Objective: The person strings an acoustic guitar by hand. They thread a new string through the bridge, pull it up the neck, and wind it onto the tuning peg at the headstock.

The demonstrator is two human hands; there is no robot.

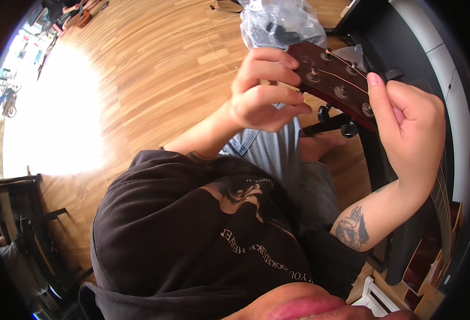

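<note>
A guitar headstock, dark reddish-brown with metal string posts, slants in front of me. My left hand is at its far-end corner, fingers curled around the place of a tuning peg. That peg is hidden by the fingers. Two black tuning pegs show along the same edge, beside the hand. On the other side my right hand is closed, thumb pressed against the bent index finger. A thin copper-coloured string runs from a post into this pinch. A second string also leads toward the thumb.
Beyond the headstock, a clear plastic bag with dark contents lies on the wooden floor. At right stands a large black and grey piece of furniture. A dark chair-like frame is at left. Another person with a guitar sits far off.
</note>
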